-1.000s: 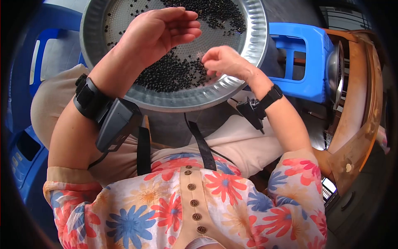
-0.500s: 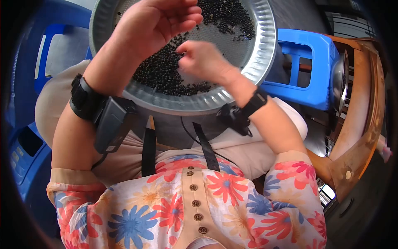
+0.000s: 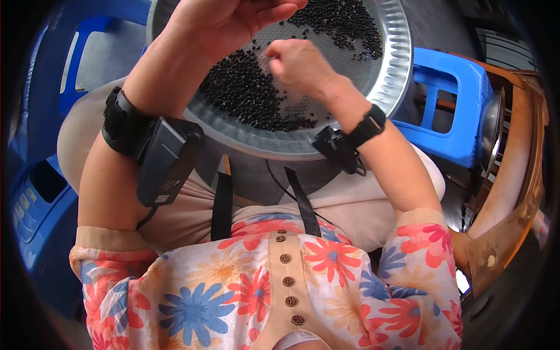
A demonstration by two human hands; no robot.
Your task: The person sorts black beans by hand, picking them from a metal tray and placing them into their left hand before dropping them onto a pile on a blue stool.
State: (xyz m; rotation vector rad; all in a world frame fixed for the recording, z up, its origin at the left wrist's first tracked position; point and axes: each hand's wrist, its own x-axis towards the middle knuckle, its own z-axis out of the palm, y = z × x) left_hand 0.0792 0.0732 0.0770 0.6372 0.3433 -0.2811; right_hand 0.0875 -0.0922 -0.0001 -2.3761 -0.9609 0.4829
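Note:
A wide round metal tray (image 3: 373,108) with a fluted rim sits at the top of the view. Small black beans (image 3: 245,93) lie in it, in one patch near the front left and another at the far side. Above the tray's left part is my left hand (image 3: 233,23), partly cut off by the top edge; its visible fingers are loosely bent and apart, with nothing seen in them. Over the middle, beside the near beans, my right hand (image 3: 300,67) has its fingers curled in a pinch, slightly blurred. Whatever they hold is hidden.
To the right stands a blue plastic stool (image 3: 446,140) with a metal bowl (image 3: 493,128) on its side, near a wooden chair (image 3: 516,169). Blue plastic furniture (image 3: 41,204) is at the left. Both wrists wear black straps with devices (image 3: 169,160).
The whole view has shifted, so the tray appears farther right and slightly higher. My left hand has gone up, more of it out of frame. My right hand stays pinched over the beans.

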